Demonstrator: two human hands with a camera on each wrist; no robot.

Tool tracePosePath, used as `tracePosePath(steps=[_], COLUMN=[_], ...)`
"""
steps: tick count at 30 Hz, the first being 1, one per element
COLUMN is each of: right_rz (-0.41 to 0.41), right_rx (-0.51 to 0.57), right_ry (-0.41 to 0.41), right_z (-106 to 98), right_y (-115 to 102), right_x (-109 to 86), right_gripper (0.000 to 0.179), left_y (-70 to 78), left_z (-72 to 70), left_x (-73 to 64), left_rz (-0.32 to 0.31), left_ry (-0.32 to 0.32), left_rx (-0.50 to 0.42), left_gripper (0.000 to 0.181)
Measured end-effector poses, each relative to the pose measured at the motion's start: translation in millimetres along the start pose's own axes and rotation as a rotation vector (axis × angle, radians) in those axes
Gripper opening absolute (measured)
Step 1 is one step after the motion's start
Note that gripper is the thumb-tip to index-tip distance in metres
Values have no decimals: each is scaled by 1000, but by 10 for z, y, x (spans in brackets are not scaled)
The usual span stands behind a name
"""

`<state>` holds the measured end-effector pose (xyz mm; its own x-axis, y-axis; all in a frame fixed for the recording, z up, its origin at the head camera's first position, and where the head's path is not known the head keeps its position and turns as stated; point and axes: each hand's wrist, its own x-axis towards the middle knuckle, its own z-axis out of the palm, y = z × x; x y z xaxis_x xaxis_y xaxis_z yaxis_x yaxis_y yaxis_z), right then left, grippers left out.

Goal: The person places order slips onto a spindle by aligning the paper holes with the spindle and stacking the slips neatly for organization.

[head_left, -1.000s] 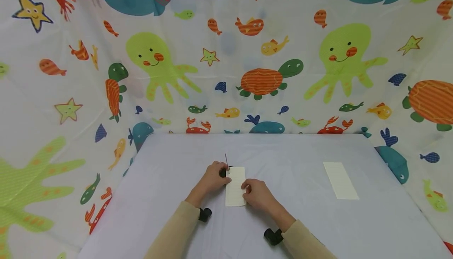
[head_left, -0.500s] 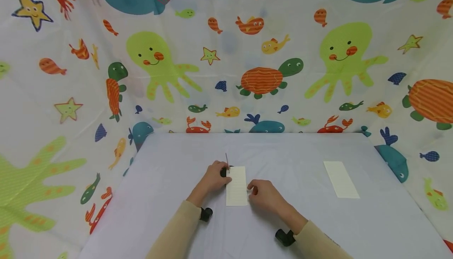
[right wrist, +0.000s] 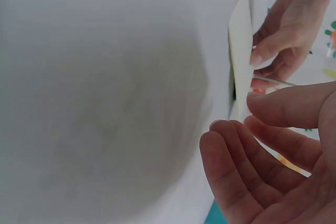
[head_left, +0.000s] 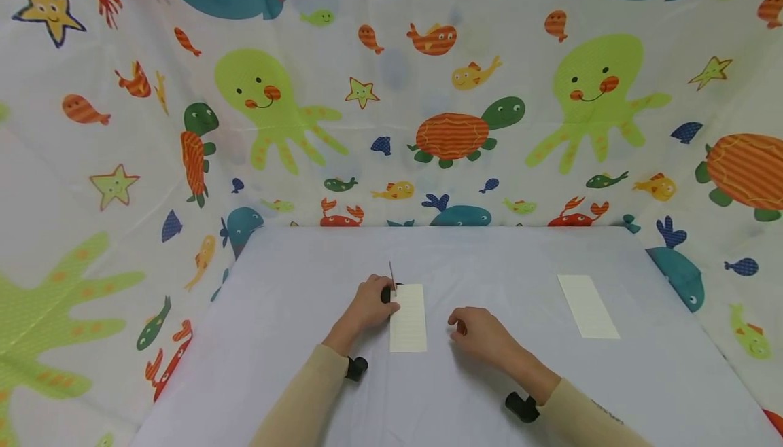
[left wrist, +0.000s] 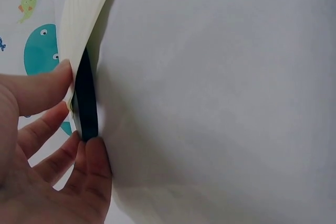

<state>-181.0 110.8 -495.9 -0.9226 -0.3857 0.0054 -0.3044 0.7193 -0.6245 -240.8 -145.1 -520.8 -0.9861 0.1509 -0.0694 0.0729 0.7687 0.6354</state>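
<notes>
A cream sheet of lined paper lies at mid-table in front of the person. My left hand holds its left edge, thumb on top. In the left wrist view the fingertips touch a smooth, dark, curved band under the paper; its kind is hidden. A thin, straight stick points away from the person beside that hand. My right hand hovers over the table to the right of the sheet, apart from it. Its fingers are loosely bent and hold nothing, as the right wrist view confirms.
A second cream sheet lies on the white tablecloth farther to the right. Behind and at the sides hangs a curtain printed with sea animals. A black wrist camera sits below the right wrist.
The right hand has let go of the sheet's right edge and moved away to the right. The left hand has stayed in place, still holding the left edge.
</notes>
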Motion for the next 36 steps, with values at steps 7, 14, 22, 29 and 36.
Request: tracePosePath(steps=[7, 14, 22, 29, 36], right_rz=[20, 21, 46, 59, 99], right_rx=[-46, -81, -78, -142, -218], right_ry=[16, 42, 39, 95, 98], right_z=[-130, -304, -583, -732, -846], right_y=[124, 256, 410, 612, 888], right_x=[-80, -157, -213, -237, -266], right_gripper=[14, 13, 18, 18, 19], left_y=[21, 40, 70, 70, 51], left_z=[18, 18, -8, -12, 0], left_x=[18, 14, -4, 3, 7], left_rz=[-23, -43, -42, -25, -27], left_ry=[10, 2, 6, 14, 8], left_rx=[2, -4, -9, -5, 3], left_gripper=[34, 34, 33, 33, 33])
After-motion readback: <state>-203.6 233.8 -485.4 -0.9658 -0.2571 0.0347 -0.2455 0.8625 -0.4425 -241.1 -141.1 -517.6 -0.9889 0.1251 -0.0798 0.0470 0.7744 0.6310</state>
